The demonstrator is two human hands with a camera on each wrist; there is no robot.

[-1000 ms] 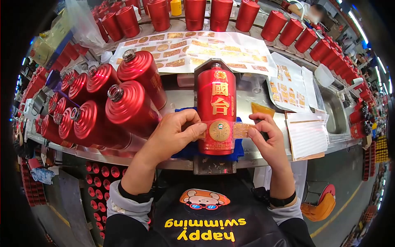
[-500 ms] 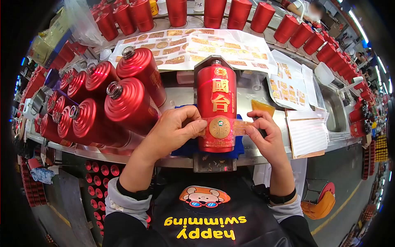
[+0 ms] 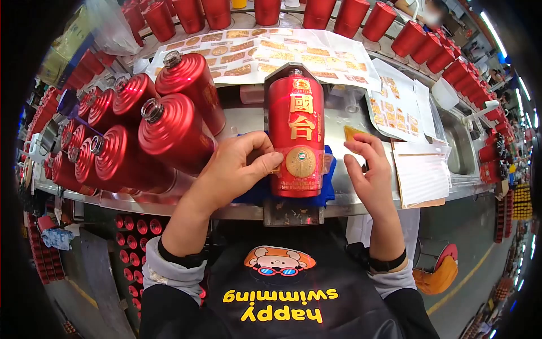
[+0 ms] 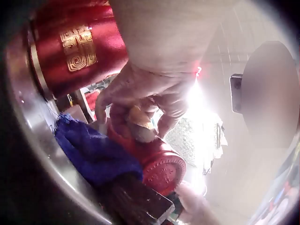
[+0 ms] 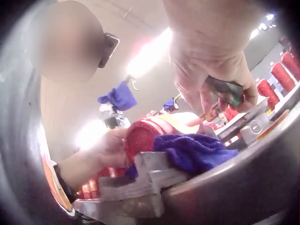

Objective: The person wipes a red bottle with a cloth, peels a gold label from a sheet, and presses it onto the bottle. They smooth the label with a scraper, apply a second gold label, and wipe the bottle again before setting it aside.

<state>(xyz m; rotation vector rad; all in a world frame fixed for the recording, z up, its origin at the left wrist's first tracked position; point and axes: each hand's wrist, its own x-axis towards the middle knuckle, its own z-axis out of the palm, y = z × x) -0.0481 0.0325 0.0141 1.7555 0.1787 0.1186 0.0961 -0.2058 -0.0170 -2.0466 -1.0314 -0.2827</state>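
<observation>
A red bottle (image 3: 295, 116) with gold characters lies on its back in a cradle (image 3: 293, 216), base toward the person. A clear label (image 3: 301, 163) with a round gold medallion crosses its lower body. At the bottle's left side, the left hand (image 3: 243, 166) pinches that end of the label between thumb and bent fingers. The right hand (image 3: 370, 172) is apart from the bottle on the right, thumb and index finger spread. Its curled fingers keep a small dark green object (image 5: 226, 89) against the palm, partly hidden. Blue cloth (image 3: 330, 183) lies under the bottle.
Several red bottles (image 3: 175, 133) stand close on the left. Gold sticker sheets (image 3: 265, 53) lie behind the cradle, with another sheet (image 3: 395, 110) and white papers (image 3: 420, 175) to the right. A yellow piece (image 3: 351, 133) lies beyond the right hand. A sink (image 3: 460, 147) is at far right.
The right hand has let go of the label's right end and moved away from the bottle. That end now lies along the bottle's side. The left hand keeps its pinch.
</observation>
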